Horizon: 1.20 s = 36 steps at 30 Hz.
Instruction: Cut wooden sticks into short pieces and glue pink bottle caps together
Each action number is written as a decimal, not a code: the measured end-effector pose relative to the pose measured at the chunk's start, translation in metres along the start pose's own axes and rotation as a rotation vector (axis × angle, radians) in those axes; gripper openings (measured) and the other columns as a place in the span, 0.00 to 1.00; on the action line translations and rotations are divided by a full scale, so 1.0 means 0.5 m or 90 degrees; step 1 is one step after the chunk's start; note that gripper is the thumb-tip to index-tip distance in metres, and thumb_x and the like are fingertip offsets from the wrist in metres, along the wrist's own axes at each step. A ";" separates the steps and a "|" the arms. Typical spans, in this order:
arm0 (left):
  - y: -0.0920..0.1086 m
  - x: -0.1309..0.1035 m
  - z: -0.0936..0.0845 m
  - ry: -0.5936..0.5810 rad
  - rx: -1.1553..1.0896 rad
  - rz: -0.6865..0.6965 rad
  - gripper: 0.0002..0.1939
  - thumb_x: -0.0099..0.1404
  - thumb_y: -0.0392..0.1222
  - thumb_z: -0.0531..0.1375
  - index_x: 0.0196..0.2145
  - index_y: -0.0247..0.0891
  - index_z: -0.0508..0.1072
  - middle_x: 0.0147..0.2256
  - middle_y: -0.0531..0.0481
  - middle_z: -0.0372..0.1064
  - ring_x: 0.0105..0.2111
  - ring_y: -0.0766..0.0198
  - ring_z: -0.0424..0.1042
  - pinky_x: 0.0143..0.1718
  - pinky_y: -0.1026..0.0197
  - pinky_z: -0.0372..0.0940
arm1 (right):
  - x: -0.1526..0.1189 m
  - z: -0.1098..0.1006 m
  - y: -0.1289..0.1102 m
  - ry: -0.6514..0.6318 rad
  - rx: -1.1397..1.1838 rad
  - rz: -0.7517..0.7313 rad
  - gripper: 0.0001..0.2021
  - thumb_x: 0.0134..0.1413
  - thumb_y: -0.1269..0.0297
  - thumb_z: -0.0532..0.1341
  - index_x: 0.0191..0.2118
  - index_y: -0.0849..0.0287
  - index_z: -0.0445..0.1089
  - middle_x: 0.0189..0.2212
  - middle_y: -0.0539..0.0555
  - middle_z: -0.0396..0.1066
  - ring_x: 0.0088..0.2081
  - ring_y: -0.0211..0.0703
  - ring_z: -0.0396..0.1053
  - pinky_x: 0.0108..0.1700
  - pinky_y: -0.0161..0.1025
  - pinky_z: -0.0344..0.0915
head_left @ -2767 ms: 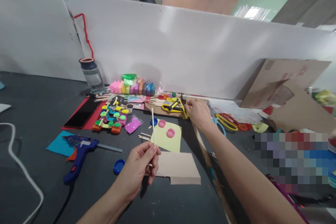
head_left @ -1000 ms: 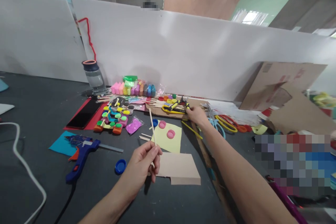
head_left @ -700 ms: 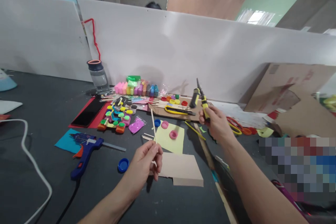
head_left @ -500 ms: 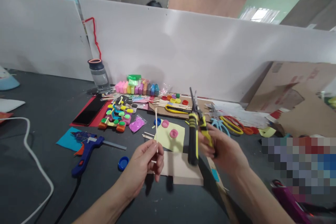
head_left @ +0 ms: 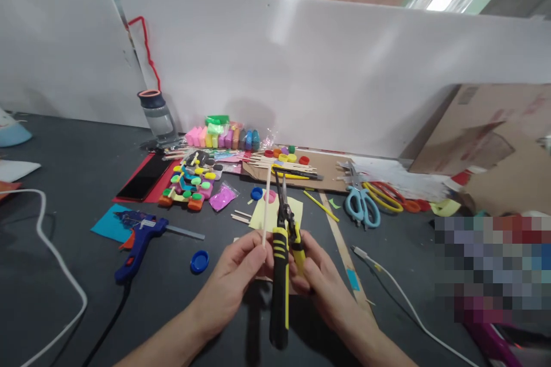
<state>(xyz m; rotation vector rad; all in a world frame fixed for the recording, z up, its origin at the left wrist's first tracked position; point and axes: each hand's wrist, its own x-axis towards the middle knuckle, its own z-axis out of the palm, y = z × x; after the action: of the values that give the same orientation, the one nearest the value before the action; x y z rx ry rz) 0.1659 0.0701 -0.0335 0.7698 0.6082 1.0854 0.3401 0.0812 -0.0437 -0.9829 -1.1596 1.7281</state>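
Note:
A thin pale wooden stick (head_left: 267, 203) stands nearly upright, pinched between the thumb and fingers of my left hand (head_left: 243, 266). Just right of it, my right hand (head_left: 318, 269) is wrapped round the yellow and black handles of a pair of pliers (head_left: 280, 275). The pliers' jaws point up and away, slightly apart, beside the stick. Behind them a yellow paper (head_left: 258, 213) with a pink clay piece (head_left: 270, 196) lies on the table, partly covered. Both hands are close together above a cardboard piece that is mostly hidden.
A blue glue gun (head_left: 144, 246) and a blue lid (head_left: 200, 262) lie left. Small clay-wheeled models (head_left: 189, 183), a phone (head_left: 144, 179) and a water bottle (head_left: 158, 117) stand behind. Scissors (head_left: 363, 206) and a white cable (head_left: 400, 292) are on the right.
My right hand has moved left with the pliers, bringing them beside the stick. My left hand still pinches the stick. The scissors and the white cable on the right now show fully.

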 end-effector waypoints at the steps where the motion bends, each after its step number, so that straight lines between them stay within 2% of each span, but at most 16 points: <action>1: 0.000 -0.001 0.001 0.002 0.006 -0.002 0.15 0.69 0.49 0.60 0.29 0.38 0.70 0.33 0.53 0.67 0.32 0.68 0.68 0.38 0.66 0.65 | -0.001 0.001 -0.002 0.003 -0.012 -0.014 0.28 0.48 0.40 0.69 0.46 0.55 0.65 0.29 0.47 0.60 0.26 0.32 0.55 0.26 0.29 0.55; 3: 0.004 -0.003 0.004 0.015 0.049 -0.002 0.14 0.69 0.50 0.60 0.30 0.38 0.71 0.33 0.52 0.67 0.32 0.67 0.68 0.38 0.65 0.64 | -0.004 0.003 -0.009 0.000 -0.026 -0.029 0.30 0.45 0.44 0.72 0.49 0.53 0.65 0.38 0.50 0.65 0.38 0.40 0.65 0.38 0.33 0.65; 5: 0.009 -0.003 0.008 0.034 0.126 0.018 0.15 0.70 0.50 0.59 0.29 0.38 0.71 0.33 0.52 0.67 0.34 0.66 0.67 0.40 0.64 0.64 | -0.008 0.006 -0.016 -0.009 -0.049 -0.026 0.32 0.44 0.48 0.73 0.52 0.51 0.63 0.43 0.51 0.66 0.46 0.46 0.66 0.47 0.38 0.66; 7: 0.014 -0.004 0.013 0.042 0.206 0.045 0.17 0.70 0.50 0.57 0.28 0.38 0.71 0.34 0.50 0.66 0.36 0.63 0.67 0.43 0.63 0.62 | -0.012 0.009 -0.020 -0.003 -0.106 -0.008 0.33 0.45 0.54 0.71 0.56 0.51 0.60 0.42 0.51 0.66 0.45 0.47 0.67 0.47 0.39 0.67; 10: 0.015 -0.006 0.019 0.019 0.287 0.080 0.17 0.71 0.49 0.56 0.27 0.38 0.71 0.35 0.49 0.66 0.39 0.61 0.67 0.45 0.61 0.61 | -0.019 0.015 -0.020 0.022 -0.221 0.001 0.45 0.44 0.60 0.70 0.67 0.52 0.48 0.47 0.53 0.68 0.47 0.50 0.68 0.50 0.43 0.67; 13: 0.011 -0.008 0.021 -0.002 0.330 0.087 0.16 0.71 0.47 0.55 0.27 0.39 0.69 0.37 0.49 0.65 0.41 0.59 0.67 0.47 0.61 0.60 | -0.023 0.021 -0.018 0.064 -0.361 -0.019 0.60 0.41 0.60 0.72 0.72 0.50 0.32 0.62 0.58 0.59 0.60 0.55 0.61 0.60 0.49 0.61; 15: 0.009 -0.008 0.020 -0.004 0.346 0.079 0.15 0.71 0.46 0.54 0.27 0.39 0.69 0.37 0.49 0.65 0.41 0.60 0.66 0.47 0.62 0.59 | -0.023 0.025 -0.016 0.093 -0.444 -0.029 0.61 0.43 0.58 0.71 0.73 0.50 0.27 0.67 0.59 0.52 0.64 0.56 0.55 0.62 0.51 0.58; 20: 0.019 -0.007 0.015 -0.017 0.416 0.078 0.15 0.72 0.45 0.54 0.28 0.38 0.69 0.35 0.50 0.65 0.38 0.62 0.66 0.43 0.64 0.59 | -0.023 0.015 -0.018 0.083 -0.475 -0.079 0.47 0.54 0.58 0.62 0.72 0.55 0.35 0.69 0.59 0.50 0.68 0.52 0.50 0.67 0.51 0.53; 23: 0.029 -0.006 0.007 0.047 0.437 0.062 0.15 0.72 0.47 0.53 0.30 0.38 0.70 0.30 0.52 0.67 0.33 0.64 0.67 0.38 0.64 0.61 | -0.025 -0.008 -0.024 0.057 -0.389 -0.081 0.42 0.54 0.59 0.60 0.72 0.55 0.43 0.70 0.58 0.48 0.69 0.53 0.48 0.68 0.52 0.49; 26: 0.034 -0.001 -0.001 0.110 0.365 0.029 0.14 0.71 0.49 0.54 0.33 0.38 0.71 0.21 0.57 0.60 0.23 0.67 0.62 0.29 0.65 0.61 | -0.030 -0.029 -0.037 0.035 -0.291 -0.072 0.38 0.54 0.56 0.61 0.69 0.54 0.52 0.66 0.59 0.57 0.63 0.54 0.59 0.65 0.51 0.55; 28: 0.037 0.004 -0.004 0.120 0.287 0.023 0.13 0.70 0.50 0.56 0.34 0.38 0.72 0.21 0.58 0.58 0.21 0.68 0.61 0.26 0.65 0.63 | -0.032 -0.036 -0.045 0.041 -0.267 -0.056 0.37 0.52 0.54 0.62 0.67 0.55 0.55 0.61 0.61 0.63 0.56 0.53 0.67 0.62 0.49 0.61; 30: 0.046 0.008 -0.001 0.124 0.210 0.049 0.13 0.69 0.50 0.58 0.33 0.38 0.72 0.23 0.56 0.61 0.22 0.68 0.63 0.26 0.65 0.66 | -0.032 -0.040 -0.047 0.042 -0.270 -0.043 0.36 0.51 0.52 0.63 0.65 0.56 0.58 0.57 0.61 0.67 0.51 0.52 0.70 0.59 0.48 0.63; 32: 0.061 0.000 0.007 0.123 0.136 0.109 0.13 0.69 0.49 0.59 0.31 0.39 0.71 0.28 0.52 0.69 0.28 0.66 0.69 0.29 0.64 0.69 | -0.031 -0.042 -0.043 0.029 -0.276 -0.023 0.37 0.50 0.52 0.64 0.65 0.56 0.59 0.53 0.61 0.69 0.52 0.54 0.69 0.58 0.49 0.64; 34: 0.076 -0.026 0.016 0.128 0.071 0.164 0.14 0.68 0.49 0.60 0.28 0.40 0.71 0.35 0.49 0.74 0.37 0.61 0.74 0.34 0.63 0.71 | -0.029 -0.044 -0.036 0.017 -0.274 0.002 0.38 0.49 0.53 0.64 0.66 0.56 0.58 0.53 0.61 0.69 0.55 0.56 0.67 0.59 0.50 0.63; 35: 0.080 -0.048 0.019 0.145 0.052 0.164 0.15 0.67 0.51 0.61 0.27 0.40 0.70 0.38 0.49 0.76 0.41 0.58 0.74 0.36 0.61 0.71 | -0.028 -0.044 -0.032 0.015 -0.262 0.011 0.38 0.49 0.54 0.65 0.66 0.56 0.57 0.54 0.60 0.68 0.57 0.56 0.66 0.60 0.50 0.63; 36: 0.081 -0.074 0.022 0.167 0.062 0.142 0.19 0.66 0.55 0.62 0.24 0.40 0.69 0.38 0.49 0.76 0.41 0.56 0.74 0.34 0.61 0.72 | -0.027 -0.045 -0.028 0.012 -0.244 0.016 0.39 0.49 0.54 0.65 0.67 0.55 0.57 0.56 0.60 0.67 0.59 0.57 0.65 0.60 0.50 0.62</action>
<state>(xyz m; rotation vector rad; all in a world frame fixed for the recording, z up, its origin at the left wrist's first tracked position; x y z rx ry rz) 0.1389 0.0435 0.0079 0.7986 0.8156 1.3834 0.3683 0.0792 -0.0344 -1.2420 -1.5060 1.5413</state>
